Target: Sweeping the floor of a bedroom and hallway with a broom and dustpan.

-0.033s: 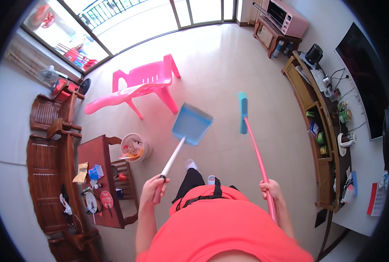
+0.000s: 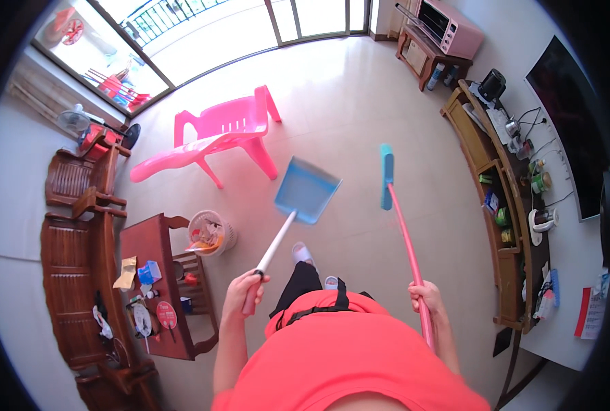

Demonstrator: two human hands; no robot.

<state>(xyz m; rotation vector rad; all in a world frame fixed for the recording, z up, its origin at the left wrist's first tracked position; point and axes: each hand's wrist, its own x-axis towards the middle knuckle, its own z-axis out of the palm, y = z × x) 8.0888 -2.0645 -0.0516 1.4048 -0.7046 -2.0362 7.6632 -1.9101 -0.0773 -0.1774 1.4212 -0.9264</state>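
Note:
My left hand (image 2: 246, 293) is closed round the handle of a dustpan (image 2: 307, 192) with a blue pan and a white stick. The pan is out in front of me, its wide edge toward the far right. In my right hand (image 2: 426, 301) is the pink stick of a broom (image 2: 405, 240). The broom's head is blue and lies to the right of the dustpan, apart from it. Whether pan and broom head touch the floor I cannot tell.
A pink plastic chair (image 2: 212, 137) lies tipped ahead on the left. Nearer stand a full waste basket (image 2: 230, 240) and a cluttered wooden table (image 2: 137, 236). A wooden bench (image 2: 69, 288) lines the left wall, a low cabinet (image 2: 507, 281) the right. Glass doors close off the far side.
The dustpan has shifted slightly to the right, and the broom head has too. My left foot sits a little farther forward. Both hands keep their hold.

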